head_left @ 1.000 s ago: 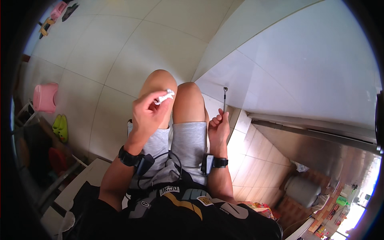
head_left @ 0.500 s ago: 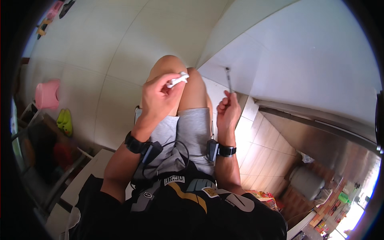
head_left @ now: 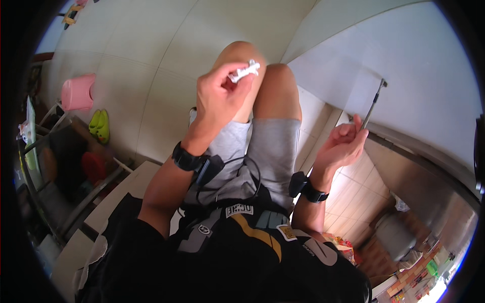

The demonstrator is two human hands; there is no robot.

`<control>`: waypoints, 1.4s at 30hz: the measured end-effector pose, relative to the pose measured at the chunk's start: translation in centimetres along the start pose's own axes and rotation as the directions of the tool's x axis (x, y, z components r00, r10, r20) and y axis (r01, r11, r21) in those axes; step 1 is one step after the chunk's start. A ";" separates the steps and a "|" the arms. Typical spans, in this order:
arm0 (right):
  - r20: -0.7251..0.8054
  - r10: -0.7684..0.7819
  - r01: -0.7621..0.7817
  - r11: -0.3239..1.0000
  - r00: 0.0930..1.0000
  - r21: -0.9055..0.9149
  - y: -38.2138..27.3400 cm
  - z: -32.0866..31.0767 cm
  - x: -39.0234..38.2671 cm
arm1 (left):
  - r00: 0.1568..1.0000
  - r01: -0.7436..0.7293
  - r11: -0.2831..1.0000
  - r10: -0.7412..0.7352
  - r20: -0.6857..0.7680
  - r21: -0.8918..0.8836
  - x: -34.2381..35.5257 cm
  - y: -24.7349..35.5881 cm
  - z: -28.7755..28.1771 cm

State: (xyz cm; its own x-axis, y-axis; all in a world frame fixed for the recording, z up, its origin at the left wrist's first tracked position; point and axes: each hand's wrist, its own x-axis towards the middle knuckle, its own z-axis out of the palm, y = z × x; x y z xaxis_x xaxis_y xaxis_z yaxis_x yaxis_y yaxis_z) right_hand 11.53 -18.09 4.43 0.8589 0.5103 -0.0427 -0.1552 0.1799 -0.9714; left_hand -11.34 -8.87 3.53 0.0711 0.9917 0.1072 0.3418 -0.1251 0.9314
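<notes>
My left hand [head_left: 220, 96] is above my left knee, its fingers closed on a small white crumpled piece [head_left: 245, 72], too blurred to name more exactly. Off to the right, my right hand [head_left: 343, 141] grips a thin metal rod [head_left: 373, 108] with a small dark head. The rod points up and away from me. Its head is over the pale smooth panel [head_left: 429, 65]; I cannot tell whether it touches. Both wrists wear black straps with small dark boxes.
A metal edge [head_left: 419, 151] runs along the near side of the panel. Far left on the tiled floor [head_left: 131, 45] are a pink stool [head_left: 78, 92] and yellow-green slippers [head_left: 99, 126]. A dark chair-like frame [head_left: 65, 171] stands nearer. A grey cylinder [head_left: 396, 235] is at lower right.
My right hand has moved to the right with the rod, whose head is now farther right over the panel. My left hand still holds the white piece. The whole view has shifted.
</notes>
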 end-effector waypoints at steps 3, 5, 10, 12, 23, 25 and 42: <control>0.052 0.064 -0.061 0.997 0.997 -0.051 -0.2 -0.1 -0.2 | 0.996 -0.041 0.900 0.003 -0.087 -0.435 0.2 -1.0 1.5; 0.026 0.018 -0.016 0.996 0.999 -0.084 -0.4 0.2 0.3 | 0.996 -0.083 0.979 0.078 -0.031 -0.185 0.0 0.1 1.1; -0.011 -0.210 0.205 0.965 0.978 -0.164 -2.6 1.0 1.7 | 0.993 -0.108 0.989 0.103 -0.055 -0.098 0.0 -0.9 0.2; -0.012 -0.236 0.232 0.963 0.972 -0.136 -2.9 1.3 1.6 | 0.991 -0.112 0.968 0.092 -0.100 -0.225 -0.2 -1.5 0.8; -0.103 -0.357 0.340 0.928 0.928 -0.150 -1.9 2.4 0.7 | 0.990 -0.144 0.956 0.136 -0.048 -0.255 0.1 -0.9 1.7; -0.115 -0.331 0.309 0.935 0.936 -0.177 -1.0 2.3 1.0 | 0.984 -0.176 0.983 0.177 0.008 -0.057 0.0 0.2 1.2; -0.167 -0.241 0.212 0.962 0.956 -0.170 -1.0 -0.1 1.8 | 0.999 -0.018 0.935 0.005 -0.036 -0.355 -0.1 -0.8 0.5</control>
State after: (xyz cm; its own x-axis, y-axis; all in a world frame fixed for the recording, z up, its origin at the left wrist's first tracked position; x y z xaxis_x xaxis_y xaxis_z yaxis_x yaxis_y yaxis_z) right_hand 13.25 -17.47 5.33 0.9402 0.3039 0.1538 0.1161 0.1384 -0.9835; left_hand -11.20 -8.88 2.58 0.0390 0.9914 0.1247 -0.0148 -0.1242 0.9921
